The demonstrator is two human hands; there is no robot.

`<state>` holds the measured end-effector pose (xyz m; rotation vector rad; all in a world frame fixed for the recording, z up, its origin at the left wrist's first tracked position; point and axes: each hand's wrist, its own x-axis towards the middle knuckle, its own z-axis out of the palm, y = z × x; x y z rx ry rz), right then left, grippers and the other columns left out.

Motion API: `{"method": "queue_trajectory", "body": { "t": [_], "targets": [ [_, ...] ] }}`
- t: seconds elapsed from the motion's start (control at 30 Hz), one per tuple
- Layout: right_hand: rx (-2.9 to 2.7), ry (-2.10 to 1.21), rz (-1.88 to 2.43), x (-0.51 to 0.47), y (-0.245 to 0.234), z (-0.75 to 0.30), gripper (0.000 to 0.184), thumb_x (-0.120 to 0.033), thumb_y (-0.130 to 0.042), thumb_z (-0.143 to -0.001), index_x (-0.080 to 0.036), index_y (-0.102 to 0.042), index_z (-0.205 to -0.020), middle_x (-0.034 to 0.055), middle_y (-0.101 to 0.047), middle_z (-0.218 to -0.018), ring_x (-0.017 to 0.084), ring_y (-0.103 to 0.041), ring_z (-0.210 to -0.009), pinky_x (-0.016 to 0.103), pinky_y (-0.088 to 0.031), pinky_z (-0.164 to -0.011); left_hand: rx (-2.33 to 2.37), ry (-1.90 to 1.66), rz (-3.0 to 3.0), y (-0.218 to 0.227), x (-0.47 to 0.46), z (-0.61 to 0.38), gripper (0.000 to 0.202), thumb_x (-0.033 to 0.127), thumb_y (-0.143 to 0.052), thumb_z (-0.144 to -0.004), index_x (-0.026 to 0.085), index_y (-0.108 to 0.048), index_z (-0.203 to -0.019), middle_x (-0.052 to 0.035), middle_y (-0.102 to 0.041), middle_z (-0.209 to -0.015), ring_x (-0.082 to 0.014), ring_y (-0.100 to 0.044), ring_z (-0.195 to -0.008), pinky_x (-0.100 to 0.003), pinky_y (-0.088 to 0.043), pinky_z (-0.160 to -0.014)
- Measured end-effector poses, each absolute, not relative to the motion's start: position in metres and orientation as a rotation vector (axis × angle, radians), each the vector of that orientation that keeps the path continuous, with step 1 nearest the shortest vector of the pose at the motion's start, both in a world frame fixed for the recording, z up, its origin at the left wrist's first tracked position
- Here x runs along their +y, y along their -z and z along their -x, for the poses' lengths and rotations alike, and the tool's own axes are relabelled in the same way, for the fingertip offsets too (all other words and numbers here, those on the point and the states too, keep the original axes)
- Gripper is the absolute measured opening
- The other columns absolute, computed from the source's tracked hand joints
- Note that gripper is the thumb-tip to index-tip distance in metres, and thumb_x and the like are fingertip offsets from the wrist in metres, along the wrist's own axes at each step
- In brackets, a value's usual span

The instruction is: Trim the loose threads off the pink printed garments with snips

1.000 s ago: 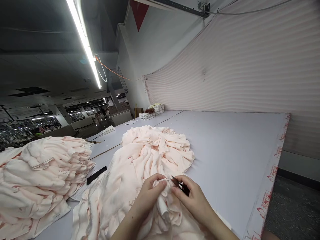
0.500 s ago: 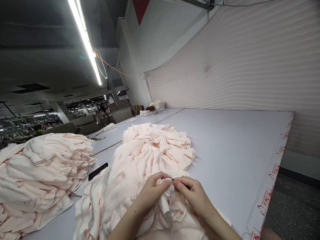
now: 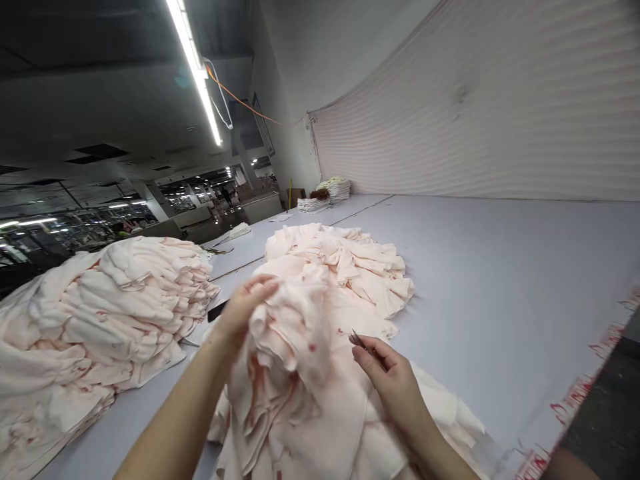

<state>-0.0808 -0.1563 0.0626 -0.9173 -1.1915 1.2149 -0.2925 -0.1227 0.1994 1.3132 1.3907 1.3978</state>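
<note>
Through the head camera I saw a pale table (image 3: 475,280) with soft, pale pink fabric on it. The held cloth (image 3: 300,333) was bunched up in the middle of the view, in front of the rest, partly blurred. The left hand (image 3: 249,307) was closed on its upper left side, fingers curled over the folds. The right hand (image 3: 390,377) pinched a dark pointed tool (image 3: 358,339), probably small snips, tip angled up and left, beside the bunch and apart from it.

As for progress, I judged 1 piece to be partway through handling: it was gathered up, not laid flat, and the tool was not on it. 2 heaps lay in sight, a left heap (image 3: 120,300) and a far heap (image 3: 350,260) beyond the hands. I could not tell which had been dealt with and which was left. Blur hid any cut or loose thread.
</note>
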Motion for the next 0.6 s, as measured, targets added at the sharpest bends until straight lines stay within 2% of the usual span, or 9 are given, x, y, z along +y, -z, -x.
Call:
{"method": "queue_trajectory", "body": {
  "t": [0.13, 0.23, 0.33, 0.6],
  "targets": [
    [-1.427, -0.969, 0.891, -0.149, -0.081, 0.088, 0.026, -0.04, -0.058, -0.081, -0.02, -0.067, -0.095, 0.0065, -0.068, -0.09, 0.022, -0.061, -0.085, 0.03, -0.046, -0.074, 1.268, -1.149, -1.269, -0.164, -0.145, 0.263, 0.025, 0.036, -0.07, -0.069, 0.016, -0.061, -0.081, 0.0028, -0.06, -0.062, -0.0102, -0.054, -0.053, -0.02, -0.041, -0.053],
    [-1.536, -0.886, 0.916, -0.143, -0.089, 0.087, 0.024, -0.037, -0.056, -0.083, -0.02, -0.067, -0.096, 0.0059, -0.067, -0.088, 0.021, -0.061, -0.082, 0.029, -0.046, -0.071, 1.2, -1.078, -1.314, -0.147, -0.15, 0.25, 0.023, 0.036, -0.067, -0.073, 0.016, -0.061, -0.083, 0.002, -0.06, -0.068, -0.0101, -0.053, -0.059, -0.019, -0.042, -0.057],
    [-1.616, -0.827, 0.947, -0.14, -0.09, 0.086, 0.024, -0.035, -0.056, -0.083, -0.021, -0.067, -0.099, 0.005, -0.067, -0.089, 0.02, -0.061, -0.082, 0.029, -0.046, -0.071, 1.181, -1.063, -1.39, -0.143, -0.149, 0.248, 0.019, 0.033, -0.066, -0.075, 0.016, -0.062, -0.083, 0.0011, -0.06, -0.074, -0.0109, -0.054, -0.068, -0.019, -0.042, -0.065],
    [-1.637, -0.816, 0.9, -0.138, -0.085, 0.086, 0.024, -0.035, -0.057, -0.083, -0.023, -0.067, -0.101, 0.0041, -0.068, -0.092, 0.019, -0.061, -0.084, 0.028, -0.046, -0.073, 1.158, -1.021, -1.392, -0.136, -0.147, 0.25, 0.016, 0.034, -0.061, -0.08, 0.018, -0.06, -0.085, 0.0018, -0.059, -0.075, -0.0102, -0.051, -0.068, -0.02, -0.041, -0.068]
  ]
}}
